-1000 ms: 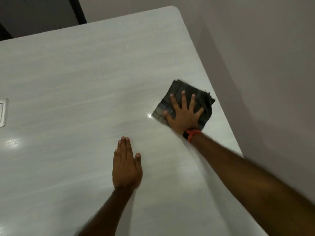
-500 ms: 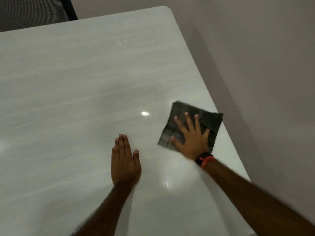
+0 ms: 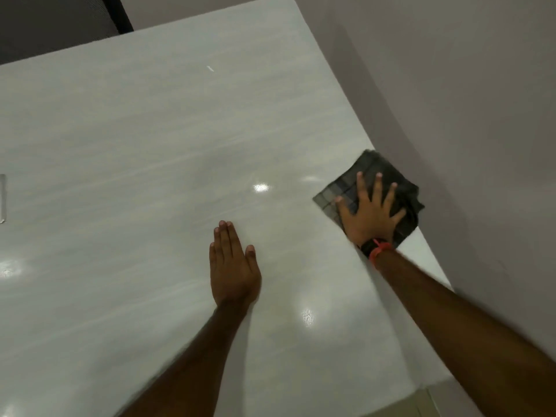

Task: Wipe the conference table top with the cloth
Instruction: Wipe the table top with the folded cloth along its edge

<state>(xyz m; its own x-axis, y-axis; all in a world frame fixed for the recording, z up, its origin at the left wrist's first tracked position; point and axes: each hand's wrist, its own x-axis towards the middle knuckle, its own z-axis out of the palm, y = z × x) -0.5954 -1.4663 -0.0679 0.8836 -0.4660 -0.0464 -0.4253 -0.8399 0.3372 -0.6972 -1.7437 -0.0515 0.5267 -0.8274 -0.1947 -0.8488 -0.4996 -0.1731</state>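
Observation:
A glossy pale grey conference table [image 3: 135, 145] fills most of the view. A dark checked cloth [image 3: 373, 170], folded square, lies at the table's right edge, its right corner hanging slightly past the edge. My right hand [image 3: 368, 213] presses flat on the cloth with fingers spread; a black and orange band is on its wrist. My left hand [image 3: 233, 266] rests flat on the bare tabletop, fingers together, to the left of the cloth and apart from it.
A plain wall [image 3: 466, 100] runs close along the table's right edge. A dark chair back [image 3: 54, 22] stands beyond the far edge at top left. A small pale panel [image 3: 2, 198] sits in the tabletop at the left border.
My right hand slid the cloth toward me along the right side, then outward to the table's right edge. My left hand stayed planted in about the same spot.

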